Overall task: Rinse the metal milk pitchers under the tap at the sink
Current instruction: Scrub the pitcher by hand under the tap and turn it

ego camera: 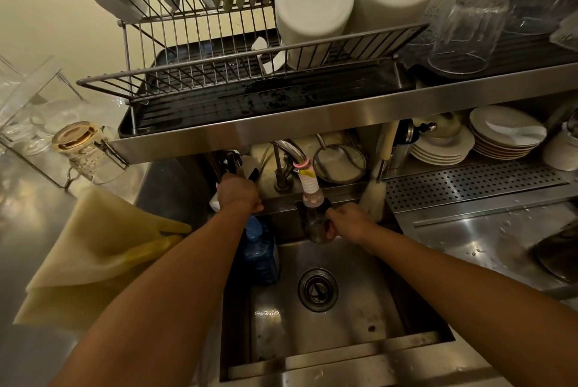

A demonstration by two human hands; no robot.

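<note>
A café or restaurant kitchen wash-up area: steel sink, steel worktop, dish rack of cups, stacked plates, upturned glasses.

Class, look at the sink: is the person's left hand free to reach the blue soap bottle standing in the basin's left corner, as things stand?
Probably not at once. The left hand is curled on the tap handle behind the sink. The blue soap bottle stands right below that forearm with nothing covering it, so letting go should free the way.
</note>
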